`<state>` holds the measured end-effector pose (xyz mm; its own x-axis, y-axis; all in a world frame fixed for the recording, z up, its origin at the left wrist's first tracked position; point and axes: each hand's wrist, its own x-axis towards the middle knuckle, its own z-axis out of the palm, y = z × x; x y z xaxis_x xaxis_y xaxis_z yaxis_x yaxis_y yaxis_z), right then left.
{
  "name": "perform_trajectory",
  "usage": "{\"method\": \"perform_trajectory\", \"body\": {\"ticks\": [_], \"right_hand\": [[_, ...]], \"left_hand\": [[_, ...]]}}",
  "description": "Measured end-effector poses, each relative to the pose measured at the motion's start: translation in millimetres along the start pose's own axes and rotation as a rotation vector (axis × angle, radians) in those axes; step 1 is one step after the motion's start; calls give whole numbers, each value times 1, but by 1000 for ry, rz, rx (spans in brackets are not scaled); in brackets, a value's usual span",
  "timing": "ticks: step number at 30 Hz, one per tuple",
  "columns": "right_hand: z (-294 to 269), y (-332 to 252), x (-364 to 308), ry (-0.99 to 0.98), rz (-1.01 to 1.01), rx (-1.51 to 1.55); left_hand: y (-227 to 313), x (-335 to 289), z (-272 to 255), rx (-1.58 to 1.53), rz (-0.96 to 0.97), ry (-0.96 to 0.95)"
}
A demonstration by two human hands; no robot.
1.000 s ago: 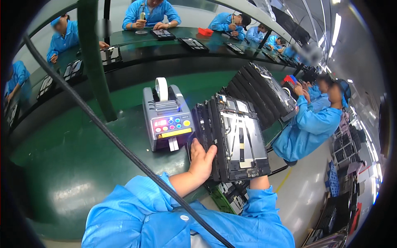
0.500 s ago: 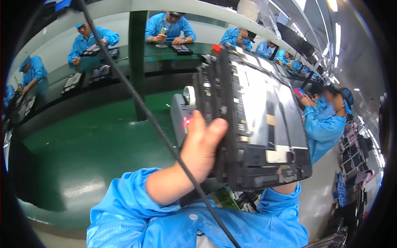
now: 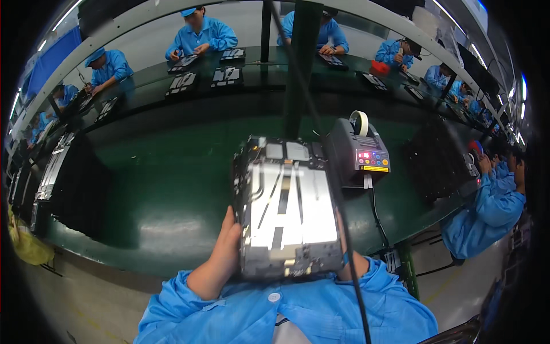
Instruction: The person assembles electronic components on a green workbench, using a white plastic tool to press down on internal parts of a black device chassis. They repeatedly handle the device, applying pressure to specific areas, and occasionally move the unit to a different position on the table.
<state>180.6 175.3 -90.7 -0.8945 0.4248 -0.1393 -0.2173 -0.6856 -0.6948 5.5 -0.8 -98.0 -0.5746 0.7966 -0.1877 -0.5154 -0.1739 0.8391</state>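
Observation:
In front of my chest I hold a stack of opened tablets [image 3: 292, 206]. The top one shows silver battery cells, dark strips and black edges, and it is slightly blurred. My left hand [image 3: 227, 246] grips the stack's left side, thumb up along the edge and the other fingers hidden beneath. At the right side my right hand [image 3: 340, 226] holds it too, mostly hidden behind the stack and a dark hanging cable [image 3: 350, 258]. Just beyond the stack to the right stands a grey tape dispenser [image 3: 358, 152] with a white tape roll on top and lit buttons.
The green bench [image 3: 154, 200] spreads ahead. Dark stacks of tablets stand at its left [image 3: 54, 166] and right [image 3: 438, 160]. A green post [image 3: 298, 86] rises beyond. Co-workers in blue sit along the far side, and another person [image 3: 487, 212] is at the right.
The stack has swung from the right to the middle and lower, in both hands. My view has turned, so the tape dispenser now shows fully, right of the stack.

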Motion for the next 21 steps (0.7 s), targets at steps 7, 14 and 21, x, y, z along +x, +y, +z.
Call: {"method": "perform_trajectory", "body": {"ticks": [7,14,21], "right_hand": [[43,-38,0,-71,-184,-195],[42,-60,67,-105,-60,-341],[8,-60,58,-97,-215,-730]], "left_hand": [[41,4,-10,42,60,-154],[79,67,36,-201,-200,-119],[72,66,21,-280,-211,-238]]}}
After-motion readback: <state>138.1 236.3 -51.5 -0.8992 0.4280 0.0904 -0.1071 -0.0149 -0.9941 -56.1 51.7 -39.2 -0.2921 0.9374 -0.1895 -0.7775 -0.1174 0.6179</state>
